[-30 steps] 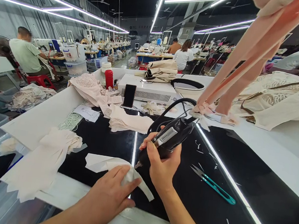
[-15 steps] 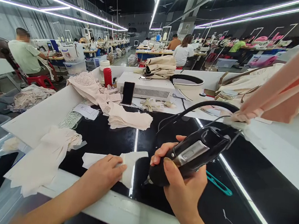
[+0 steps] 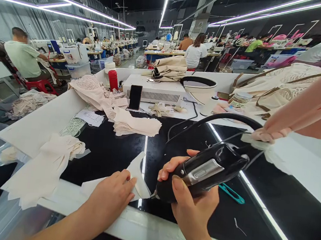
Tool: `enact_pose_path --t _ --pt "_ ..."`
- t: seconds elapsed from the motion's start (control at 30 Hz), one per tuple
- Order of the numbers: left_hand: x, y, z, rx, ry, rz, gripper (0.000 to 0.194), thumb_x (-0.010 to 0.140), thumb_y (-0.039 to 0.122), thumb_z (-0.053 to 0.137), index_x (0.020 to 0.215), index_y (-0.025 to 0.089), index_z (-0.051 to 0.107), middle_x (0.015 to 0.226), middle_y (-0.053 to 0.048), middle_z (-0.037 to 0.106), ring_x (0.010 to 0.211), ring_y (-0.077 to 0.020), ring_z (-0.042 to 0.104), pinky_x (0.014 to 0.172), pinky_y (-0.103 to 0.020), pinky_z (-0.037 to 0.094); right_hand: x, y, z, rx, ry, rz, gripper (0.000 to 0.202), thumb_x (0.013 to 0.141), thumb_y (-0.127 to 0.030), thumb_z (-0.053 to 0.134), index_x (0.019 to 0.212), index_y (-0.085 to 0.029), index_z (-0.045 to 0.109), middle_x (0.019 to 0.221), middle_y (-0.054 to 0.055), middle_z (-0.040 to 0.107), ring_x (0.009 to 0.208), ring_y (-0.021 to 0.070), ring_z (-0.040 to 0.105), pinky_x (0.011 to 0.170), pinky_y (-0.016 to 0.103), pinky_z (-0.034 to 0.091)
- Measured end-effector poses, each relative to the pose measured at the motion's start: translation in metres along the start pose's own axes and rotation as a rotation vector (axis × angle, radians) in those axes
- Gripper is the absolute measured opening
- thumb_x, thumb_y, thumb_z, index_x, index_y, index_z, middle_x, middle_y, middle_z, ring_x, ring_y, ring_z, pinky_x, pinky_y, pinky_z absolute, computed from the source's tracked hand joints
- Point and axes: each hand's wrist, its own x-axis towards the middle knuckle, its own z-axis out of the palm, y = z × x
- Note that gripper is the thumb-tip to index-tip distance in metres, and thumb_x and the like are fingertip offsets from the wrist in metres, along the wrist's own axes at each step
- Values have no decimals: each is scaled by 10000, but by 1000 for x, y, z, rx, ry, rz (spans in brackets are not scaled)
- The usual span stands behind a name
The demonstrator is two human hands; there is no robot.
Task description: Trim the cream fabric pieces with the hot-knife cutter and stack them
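My left hand (image 3: pixel 114 191): over the cream fabric (image 3: pixel 137 171), pinching or just pressing, I can't tell | right hand (image 3: pixel 193 205): wrapped round the black tool (image 3: pixel 203 174) | fabric: under my left, jutting toward my right

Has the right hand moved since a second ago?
Yes: the right hand has shifted rightward, closer to the teal snips, now partly hidden.
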Motion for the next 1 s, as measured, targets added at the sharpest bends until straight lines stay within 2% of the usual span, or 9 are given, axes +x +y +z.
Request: enact_pose_path --t 0.2,0.4,0.5,0.6,0.67,0.83,1.0 --pt "-3 -1 6 97 50 28 206 979 144 587 1181 182 611 1062 -52 642 902 -223 683 821 -376 607 0 5 1 -11 10 -9 386 851 -230 781 1181 -285 589 810 -28 677 612 129 645 568 269 593" --pt "-2 -2 23 261 278 133 111 962 80 558 1030 155 604 902 -52 623 787 -224 644 700 -358 579 0 6 1 -16 -4 -17 380 861 -207 767 1187 -286 587 819 -26 680 608 127 652 546 254 577" --pt "0 1 27 189 350 303 137 987 50 518 992 171 582 909 -45 615 831 -196 638 767 -328 564 0 6 1 -26 1 -18 391 854 -209 773 1189 -280 583 813 -26 682 607 130 648 552 263 586" --pt "5 3 28 112 357 495 126 1025 81 496 1000 162 589 944 -52 633 896 -171 645 836 -297 559 0 6 1 -36 16 -16 399 841 -216 781 1181 -270 577 806 -25 676 601 137 648 541 274 589" --pt "9 4 28 88 354 560 152 1040 84 467 1009 141 604 952 -58 653 919 -164 654 857 -285 565 0 6 0 -38 19 -10 399 839 -218 778 1177 -266 570 806 -24 669 597 141 649 533 281 588" --pt "14 -4 28 16 334 581 218 1062 83 407 1111 114 617 1024 -76 699 1001 -172 676 935 -298 583 -1 5 -1 -56 -4 -2 406 852 -194 755 1198 -276 560 816 -22 669 613 137 650 570 288 592" --pt "11 -16 31 -15 393 577 219 1063 105 439 1208 100 603 1121 -97 710 1110 -187 668 1010 -318 571 -2 5 0 -46 -1 4 396 857 -224 767 1191 -280 562 811 -22 659 611 141 650 551 287 605"
